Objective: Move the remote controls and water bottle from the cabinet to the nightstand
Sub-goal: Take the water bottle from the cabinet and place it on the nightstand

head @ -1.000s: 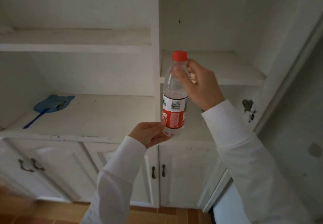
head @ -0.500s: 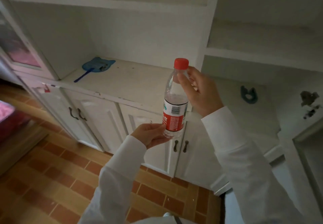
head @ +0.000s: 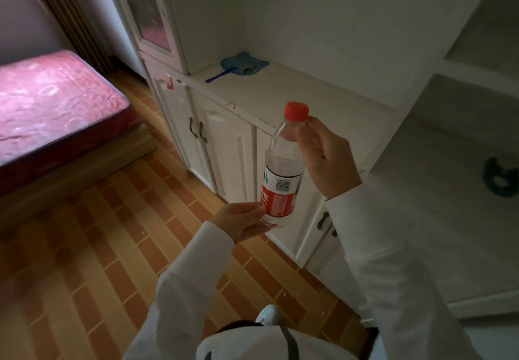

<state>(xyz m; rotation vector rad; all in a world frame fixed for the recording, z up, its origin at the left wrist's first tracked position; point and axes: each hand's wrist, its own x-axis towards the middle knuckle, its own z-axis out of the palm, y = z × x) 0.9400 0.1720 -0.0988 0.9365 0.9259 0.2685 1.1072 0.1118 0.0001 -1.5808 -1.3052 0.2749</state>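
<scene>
From my remote seat, a red-covered bed (head: 53, 107) fills the far left, above a brick-patterned floor (head: 92, 247). A blue fly swatter (head: 241, 65) lies on the white cabinet (head: 224, 140) ledge. At centre, my left hand (head: 241, 220) cups the base of the water bottle (head: 283, 171), fingers curled loosely under it, seemingly to steady its weight. My right hand (head: 327, 157) pinches the neck below the red cap (head: 296, 111), keeping it upright and clear of the cabinet for carrying. A dark teal object (head: 500, 177) rests on the right shelf. No nightstand or remote controls are visible.
</scene>
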